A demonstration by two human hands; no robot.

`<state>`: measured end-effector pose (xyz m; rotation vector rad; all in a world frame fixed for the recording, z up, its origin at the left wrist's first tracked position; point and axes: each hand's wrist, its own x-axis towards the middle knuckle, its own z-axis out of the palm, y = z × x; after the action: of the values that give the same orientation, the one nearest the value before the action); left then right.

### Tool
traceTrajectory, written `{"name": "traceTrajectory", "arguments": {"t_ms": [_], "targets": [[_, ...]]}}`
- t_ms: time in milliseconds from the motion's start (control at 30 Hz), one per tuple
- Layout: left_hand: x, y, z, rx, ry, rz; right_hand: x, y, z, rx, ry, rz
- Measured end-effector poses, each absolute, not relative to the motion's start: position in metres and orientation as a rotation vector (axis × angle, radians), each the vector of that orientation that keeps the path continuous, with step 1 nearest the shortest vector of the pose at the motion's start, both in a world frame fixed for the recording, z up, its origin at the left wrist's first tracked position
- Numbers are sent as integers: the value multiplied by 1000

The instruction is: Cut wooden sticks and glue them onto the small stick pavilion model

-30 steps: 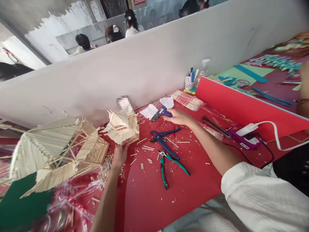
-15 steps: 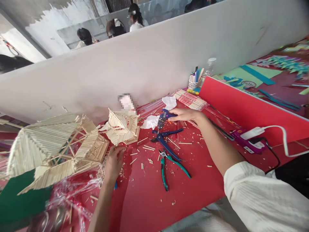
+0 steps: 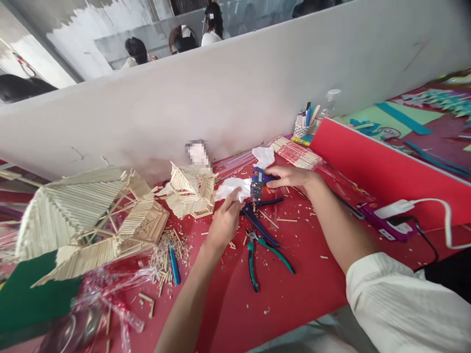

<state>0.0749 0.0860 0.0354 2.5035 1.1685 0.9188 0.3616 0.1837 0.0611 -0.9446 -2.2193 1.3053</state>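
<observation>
My right hand (image 3: 287, 177) is wrapped round the handle of a blue hot glue gun (image 3: 258, 180), its metal nozzle pointing down. Close to the gun's left side, my left hand (image 3: 225, 221) has its fingers drawn together at the edge of a crumpled white tissue (image 3: 230, 185) and seems to pinch it. Under the nozzle lie dark blue pliers (image 3: 257, 223), partly covered by my left hand. Green-handled cutters (image 3: 252, 255) rest open in front of them. A small house-like model of thin wooden sticks (image 3: 189, 196) stands left of the tissue.
A larger stick model (image 3: 84, 206) fills the left side, beside wood scraps and a blue pen-like tool (image 3: 174, 264). Bundled sticks (image 3: 296, 153) and a pen cup (image 3: 302, 129) stand at the back. A purple power strip (image 3: 386, 223) with cables lies right, by a red board (image 3: 390, 171).
My left hand has moved right from beside the small model to the tissue. The glue gun has turned more upright, its nozzle now pointing straighter down. The view has shifted slightly.
</observation>
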Motion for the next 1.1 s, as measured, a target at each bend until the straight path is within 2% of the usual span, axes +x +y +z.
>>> {"name": "traceTrajectory", "arguments": {"t_ms": [200,433,800,933,1100], "targets": [[81,92,29,2580,1138,971,382,189,46,-873,-2088,1325],[67,95,31,2642,1181,985,386,182,53,-645,-1821,1619],[90,108,35,2725,904,1079,353,181,38,-630,-1605,1870],[88,108,37,2716,878,1059,351,184,37,-634,-1540,1836],[75,99,38,2632,930,1063,350,188,40,-695,-1381,1633]]}}
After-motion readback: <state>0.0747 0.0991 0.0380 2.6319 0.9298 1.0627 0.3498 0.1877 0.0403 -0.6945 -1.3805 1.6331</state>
